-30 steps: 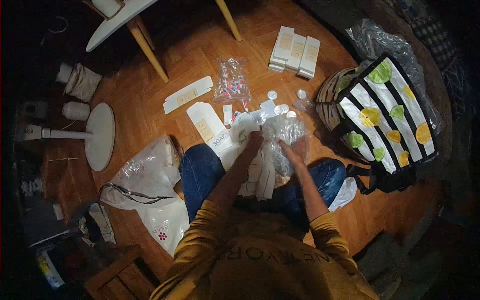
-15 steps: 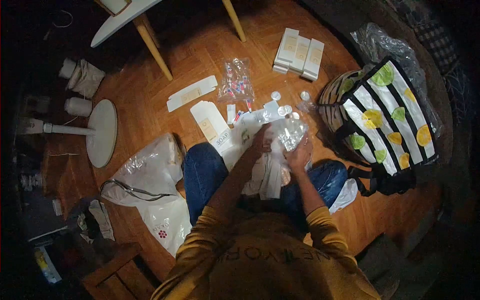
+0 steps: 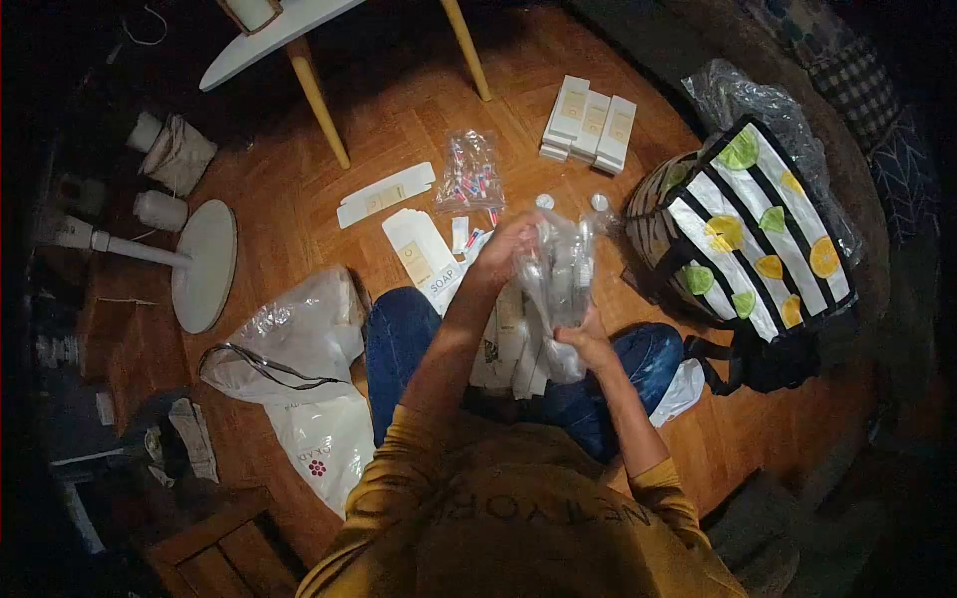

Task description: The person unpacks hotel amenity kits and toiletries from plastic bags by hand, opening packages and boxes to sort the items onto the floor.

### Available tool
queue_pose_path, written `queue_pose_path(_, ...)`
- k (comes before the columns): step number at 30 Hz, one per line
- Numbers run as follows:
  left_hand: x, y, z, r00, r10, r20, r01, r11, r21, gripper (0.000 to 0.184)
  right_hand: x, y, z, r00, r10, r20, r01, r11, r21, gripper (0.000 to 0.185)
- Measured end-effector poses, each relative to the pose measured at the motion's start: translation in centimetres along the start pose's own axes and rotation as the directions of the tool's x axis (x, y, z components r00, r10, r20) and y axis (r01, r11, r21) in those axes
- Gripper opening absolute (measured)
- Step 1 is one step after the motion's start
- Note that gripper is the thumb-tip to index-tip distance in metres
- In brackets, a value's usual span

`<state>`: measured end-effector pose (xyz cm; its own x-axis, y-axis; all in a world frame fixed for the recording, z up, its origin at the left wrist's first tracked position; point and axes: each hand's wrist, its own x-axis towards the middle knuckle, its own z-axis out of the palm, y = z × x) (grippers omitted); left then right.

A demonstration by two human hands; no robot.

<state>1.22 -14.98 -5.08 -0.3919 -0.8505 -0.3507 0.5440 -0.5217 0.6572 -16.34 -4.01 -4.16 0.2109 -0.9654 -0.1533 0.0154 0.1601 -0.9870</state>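
Above my lap I hold up a crinkled clear plastic bag point(image 3: 563, 269). My left hand point(image 3: 506, 247) is closed on its upper left edge. Lower on the right side, my right hand point(image 3: 590, 342) grips it with the thumb across the plastic. Pale shapes show through the bag, but glare hides what they are. Beneath it, partly covered, are flat white cartons point(image 3: 503, 344). Just left of my left hand lies an opened white box printed SOAP point(image 3: 424, 261). Beyond the bag, small round white-topped items point(image 3: 599, 201) rest on the floor.
A clear pouch of small red-and-blue tubes point(image 3: 469, 174) lies ahead, near another flattened box point(image 3: 387, 195). White boxes point(image 3: 590, 128) are stacked farther back. To the right stands a striped citrus-print bag point(image 3: 758, 234); a white plastic bag point(image 3: 319, 419) lies left. Table legs point(image 3: 319, 105) rise behind.
The plastic bag has been lifted and stretched upright between my hands. My left hand has moved up and left, my right hand down toward the bag's lower end.
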Motion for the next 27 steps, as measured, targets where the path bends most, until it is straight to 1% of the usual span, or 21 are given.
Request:
queue_pose_path(1,-0.1,0.0,-0.4,0.985,0.168,0.040,-0.166,0.985,-0.054,0.035,-0.6,0.9,-0.3,1.000,-0.002,0.001,0.002,1.000,-0.001,0.073)
queue_pose_path(2,-1.1,0.5,0.2,0.985,0.169,0.038,-0.167,0.984,-0.055,0.035,-1.3,1.6,-0.8,0.984,0.177,-0.024,-0.161,0.939,0.304,0.071)
queue_pose_path(3,-2.4,0.7,0.8,0.983,0.175,-0.055,-0.179,0.981,-0.072,0.030,-1.8,2.2,-1.5,0.936,0.351,0.009,-0.291,0.762,0.579,0.068)
queue_pose_path(4,-4.1,1.3,1.8,0.972,0.182,-0.146,-0.196,0.977,-0.087,0.027,-1.8,2.0,-2.1,0.955,0.295,0.041,-0.251,0.720,0.647,0.061)
queue_pose_path(5,-4.6,0.1,-0.1,0.979,0.187,-0.077,-0.174,0.973,0.150,0.027,-1.7,1.5,-2.4,0.956,0.290,0.046,-0.251,0.723,0.643,0.061)
queue_pose_path(6,-5.1,-1.1,-1.9,0.982,0.190,-0.009,-0.171,0.902,0.395,0.027,-1.5,1.0,-2.7,0.983,0.186,0.002,-0.128,0.671,0.731,0.060)
queue_pose_path(7,-5.5,-2.3,-3.8,0.979,0.193,0.060,-0.190,0.778,0.599,0.027,-1.2,0.6,-3.1,0.995,0.086,-0.058,-0.005,0.595,0.804,0.059)
queue_pose_path(8,-7.0,-4.1,-4.3,0.947,0.233,0.222,-0.312,0.497,0.810,0.028,-0.6,0.9,-3.8,0.997,0.072,-0.018,-0.024,0.551,0.834,0.060)
queue_pose_path(9,-8.5,-6.0,-4.7,0.887,0.266,0.378,-0.425,0.153,0.892,0.029,-0.2,0.3,-3.8,0.997,0.072,-0.023,-0.021,0.554,0.832,0.060)
queue_pose_path(11,-11.8,-9.0,-4.6,0.893,0.004,0.449,-0.449,-0.017,0.893,0.032,0.6,-1.9,-2.7,0.988,-0.011,-0.154,0.133,0.568,0.812,0.062)
queue_pose_path(13,-15.9,-9.2,-2.9,0.915,-0.338,0.222,-0.181,0.149,0.972,0.034,2.1,-2.8,-2.0,0.987,-0.044,-0.153,0.150,0.582,0.800,0.066)
queue_pose_path(15,-19.7,-7.3,-0.1,0.973,-0.227,0.047,0.022,0.289,0.957,0.040,3.2,-2.2,-1.5,0.984,-0.175,-0.037,0.112,0.439,0.891,0.071)
queue_pose_path(16,-19.1,-8.2,-1.1,0.974,-0.223,0.041,0.026,0.291,0.956,0.040,3.2,-3.3,-0.7,0.982,-0.178,-0.059,0.133,0.436,0.890,0.074)
queue_pose_path(18,-16.9,-10.8,-3.9,0.947,-0.231,-0.222,0.318,0.761,0.566,0.052,3.6,-3.1,-0.1,0.981,-0.195,-0.015,0.084,0.353,0.932,0.074)
queue_pose_path(19,-16.1,-10.4,-3.0,0.947,-0.227,-0.228,0.319,0.764,0.562,0.052,3.7,-3.0,0.3,0.977,-0.212,0.025,0.033,0.268,0.963,0.074)
queue_pose_path(20,-14.9,-9.2,-1.2,0.987,-0.103,-0.126,0.159,0.769,0.619,0.058,3.6,-3.2,1.0,0.977,-0.211,0.034,0.024,0.266,0.964,0.074)
queue_pose_path(22,-14.4,-7.9,0.6,1.000,0.025,-0.014,-0.010,0.751,0.660,0.064,3.3,-4.3,2.2,0.982,-0.184,0.035,0.027,0.325,0.945,0.071)
queue_pose_path(23,-14.4,-7.9,1.1,0.989,-0.125,-0.081,0.145,0.691,0.708,0.056,3.4,-3.6,1.5,0.982,-0.187,0.037,0.027,0.329,0.944,0.071)
queue_pose_path(24,-14.6,-8.0,1.5,0.950,-0.269,-0.157,0.294,0.605,0.740,0.052,3.4,-2.4,0.2,0.992,-0.120,0.038,0.017,0.433,0.901,0.069)
queue_pose_path(25,-15.1,-11.3,-2.1,0.969,-0.227,-0.094,0.243,0.819,0.521,0.043,3.5,-1.7,-1.1,0.998,-0.052,0.032,0.001,0.531,0.848,0.068)
queue_pose_path(27,-18.4,-11.6,-6.0,0.981,-0.052,-0.187,0.132,0.883,0.449,0.032,3.4,-1.6,-3.2,1.000,-0.019,0.019,-0.004,0.601,0.799,0.064)
